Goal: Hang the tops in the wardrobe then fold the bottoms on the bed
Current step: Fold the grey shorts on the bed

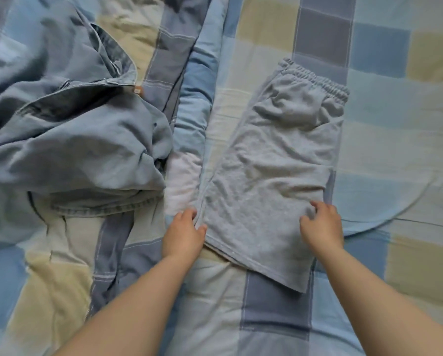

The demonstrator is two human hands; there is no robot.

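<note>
Grey sweat shorts [274,160] lie folded lengthwise on the bed, elastic waistband at the far end, leg hem nearest me. My left hand [184,233] pinches the shorts' left edge near the hem between thumb and fingers. On the right edge, my right hand [322,227] has its fingers curled into the fabric. A pair of light blue jeans [68,134] lies crumpled to the left, zipper and waistband showing.
The bed is covered by a checked quilt [385,140] in blue, cream and grey squares. A rolled ridge of the quilt [192,119] runs between the jeans and the shorts.
</note>
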